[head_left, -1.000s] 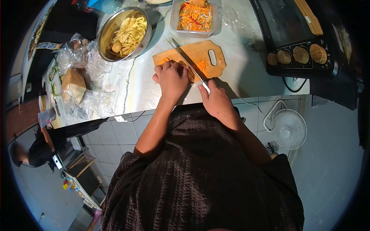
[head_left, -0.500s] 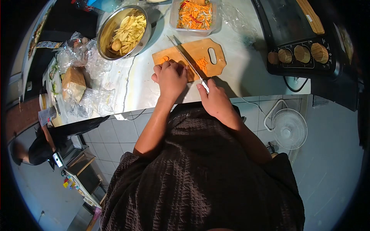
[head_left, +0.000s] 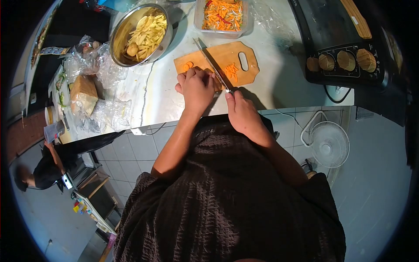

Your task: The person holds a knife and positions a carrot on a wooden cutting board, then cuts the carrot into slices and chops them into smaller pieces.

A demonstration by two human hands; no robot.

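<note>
My right hand (head_left: 245,114) is wrapped round the handle of a knife (head_left: 211,63), whose long blade slants up and left across a wooden cutting board (head_left: 251,76). Curled fingers of my left hand (head_left: 196,91) press down on the board, left of the blade. Whatever lies under those fingertips is hidden. Round carrot slices (head_left: 187,66) rest just beyond my left hand. On the blade's right side is a small heap of carrot strips (head_left: 231,71).
Behind the board stand a steel bowl (head_left: 114,48) of pale cut strips and a plastic tub (head_left: 221,34) of shredded carrot mix. Plastic bags (head_left: 109,72) lie left, a black oven (head_left: 345,76) right. A fan (head_left: 328,144) is below the counter; another person (head_left: 46,172) is far left.
The knife's handle end has come slightly up and back toward the board with my right hand. My left hand keeps its place on the board. The whole view has shifted slightly.
</note>
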